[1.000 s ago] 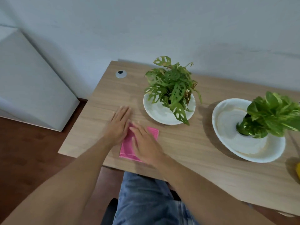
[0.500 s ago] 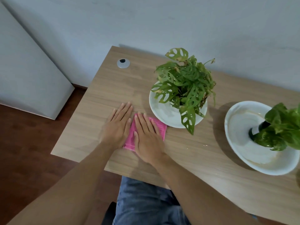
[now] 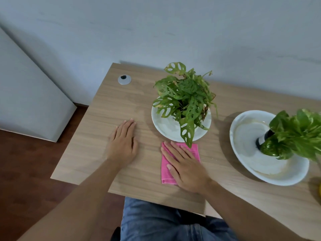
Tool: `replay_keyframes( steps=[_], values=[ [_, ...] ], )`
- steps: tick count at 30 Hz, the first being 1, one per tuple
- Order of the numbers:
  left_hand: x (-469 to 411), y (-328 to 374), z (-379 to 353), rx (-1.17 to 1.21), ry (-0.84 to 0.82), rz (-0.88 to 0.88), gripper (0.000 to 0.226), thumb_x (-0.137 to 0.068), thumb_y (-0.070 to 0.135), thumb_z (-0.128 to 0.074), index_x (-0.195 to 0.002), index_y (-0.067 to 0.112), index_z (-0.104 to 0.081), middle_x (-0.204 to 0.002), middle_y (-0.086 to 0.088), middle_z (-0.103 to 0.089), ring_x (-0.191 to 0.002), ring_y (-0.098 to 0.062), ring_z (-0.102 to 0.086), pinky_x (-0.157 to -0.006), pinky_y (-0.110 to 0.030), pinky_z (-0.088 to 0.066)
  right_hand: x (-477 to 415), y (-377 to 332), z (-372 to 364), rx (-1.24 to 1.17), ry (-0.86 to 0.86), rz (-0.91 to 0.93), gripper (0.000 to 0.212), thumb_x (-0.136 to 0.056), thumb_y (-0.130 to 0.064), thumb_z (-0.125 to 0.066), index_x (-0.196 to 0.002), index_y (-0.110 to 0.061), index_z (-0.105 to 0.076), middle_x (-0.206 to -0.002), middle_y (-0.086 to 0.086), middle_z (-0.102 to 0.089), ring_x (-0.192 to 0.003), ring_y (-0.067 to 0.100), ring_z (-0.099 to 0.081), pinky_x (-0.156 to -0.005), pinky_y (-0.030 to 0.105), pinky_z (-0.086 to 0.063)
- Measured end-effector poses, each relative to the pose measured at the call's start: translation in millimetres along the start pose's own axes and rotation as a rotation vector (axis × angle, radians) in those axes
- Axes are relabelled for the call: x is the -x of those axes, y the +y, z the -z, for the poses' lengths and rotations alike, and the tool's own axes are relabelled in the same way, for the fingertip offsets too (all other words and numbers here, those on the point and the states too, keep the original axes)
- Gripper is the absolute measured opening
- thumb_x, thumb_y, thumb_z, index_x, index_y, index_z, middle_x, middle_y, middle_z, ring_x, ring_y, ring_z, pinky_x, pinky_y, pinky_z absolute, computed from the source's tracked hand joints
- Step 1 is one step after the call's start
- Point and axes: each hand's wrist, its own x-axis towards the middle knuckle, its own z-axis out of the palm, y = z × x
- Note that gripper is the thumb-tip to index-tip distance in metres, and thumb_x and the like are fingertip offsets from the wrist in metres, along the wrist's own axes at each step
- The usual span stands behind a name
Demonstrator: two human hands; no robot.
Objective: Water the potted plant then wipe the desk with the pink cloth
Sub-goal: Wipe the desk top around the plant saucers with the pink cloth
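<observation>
Cloth [image 3: 180,164], pink and folded, lies near the desk's [image 3: 107,108] front edge under the flat, unclenched right hand [image 3: 186,166]. Left hand [image 3: 123,142] rests palm-down and empty, well apart toward the left edge. Plant [image 3: 184,98] stands just behind the cloth; grey wall [image 3: 156,32] beyond.

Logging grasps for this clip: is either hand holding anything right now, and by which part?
Nothing is gripped. The right hand lies flat, pressing on the pink cloth, covering its middle and right side. The left hand rests flat on the bare desk.
</observation>
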Motion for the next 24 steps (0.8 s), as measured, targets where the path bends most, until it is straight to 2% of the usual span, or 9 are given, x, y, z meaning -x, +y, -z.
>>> replay_keyframes(
  steps=[2, 4, 9, 15, 20, 24],
  values=[
    [-6.3, 11.8, -1.6, 0.022, -0.005, 0.039, 0.064, -0.099, 0.031, -0.049, -0.158, 0.008, -0.05, -0.169, -0.009, -0.047, -0.158, -0.031, -0.042, -0.132, -0.05, -0.028, -1.8, 6.7, 1.2, 0.011, -0.017, 0.002, 0.064, -0.121, -0.043, -0.017, -0.179, -0.025, 0.005, -0.187, -0.006, 0.009, -0.172, 0.014, 0.013, -0.139, 0.048, -0.008],
    [-10.8, 25.7, -7.7, 0.05, -0.028, 0.033, 0.065, -0.101, 0.031, -0.046, -0.161, 0.006, -0.046, -0.17, -0.013, -0.045, -0.163, -0.032, -0.035, -0.136, -0.05, -0.021, -13.3, -1.5, 1.2, 0.011, -0.003, 0.005, 0.064, -0.121, -0.041, -0.019, -0.179, -0.023, 0.001, -0.188, -0.003, 0.006, -0.173, 0.015, 0.01, -0.139, 0.048, -0.009],
    [-16.3, 47.5, -29.6, 0.026, -0.098, 0.019, 0.072, -0.112, 0.041, -0.027, -0.175, 0.005, -0.021, -0.185, -0.012, -0.017, -0.173, -0.027, -0.009, -0.14, -0.05, -0.01, -39.0, -29.6, -6.9, -0.033, 0.037, -0.069, 0.065, -0.119, -0.041, -0.023, -0.179, -0.016, -0.012, -0.188, 0.003, -0.002, -0.174, 0.019, 0.005, -0.138, 0.05, -0.012],
    [-14.4, 46.6, -28.4, -0.051, -0.085, 0.016, 0.072, -0.114, 0.041, -0.028, -0.176, 0.007, -0.016, -0.186, -0.008, -0.011, -0.173, -0.022, -0.004, -0.14, -0.049, -0.012, 11.0, -2.6, -5.2, -0.035, 0.035, -0.004, 0.064, -0.121, -0.042, -0.024, -0.179, -0.023, -0.003, -0.188, -0.003, 0.002, -0.174, 0.017, 0.006, -0.14, 0.049, -0.009],
    [-15.6, 49.9, -26.9, -0.035, -0.087, 0.043, 0.074, -0.113, 0.045, -0.03, -0.177, 0.01, -0.013, -0.187, -0.003, -0.009, -0.173, -0.017, -0.002, -0.14, -0.045, -0.009, 59.8, 52.4, 1.0, -0.022, 0.001, -0.175, 0.064, -0.121, -0.046, -0.017, -0.179, -0.027, 0.003, -0.187, -0.003, 0.007, -0.173, 0.015, 0.013, -0.14, 0.051, -0.008],
    [-14.5, 49.4, -26.0, -0.042, -0.097, 0.048, 0.075, -0.113, 0.047, -0.028, -0.177, 0.012, -0.013, -0.187, -0.001, -0.008, -0.173, -0.016, 0.0, -0.14, -0.044, -0.008, 43.5, 48.4, -2.5, -0.027, 0.059, -0.369, 0.063, -0.12, -0.042, -0.019, -0.178, -0.022, -0.005, -0.187, 0.004, -0.004, -0.174, 0.024, 0.001, -0.139, 0.053, -0.015]
  ],
)
